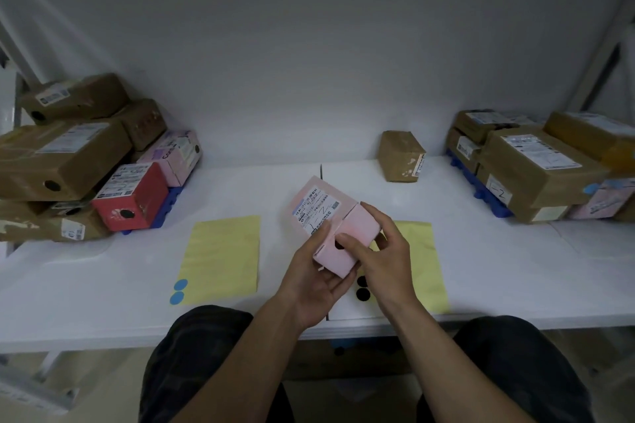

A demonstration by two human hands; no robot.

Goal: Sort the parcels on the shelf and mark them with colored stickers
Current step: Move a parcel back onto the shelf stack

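A pink parcel [328, 216] with a white shipping label is held above the white shelf [103, 271], tilted. My left hand [314, 280] cups it from below. My right hand [381, 251] rests on its near side, with the thumb pressing on a black round sticker [339, 244] stuck there. Two more black stickers [362, 288] lie on the right yellow sheet [424, 261] under my hands. The left yellow sheet [223, 254] carries two blue stickers [178, 291] at its near left corner.
A pile of brown, red and pink parcels [79, 161] with black stickers fills the left end. Another pile [536, 165] with blue stickers sits at the right on a blue tray. One brown parcel [400, 156] stands alone at the back.
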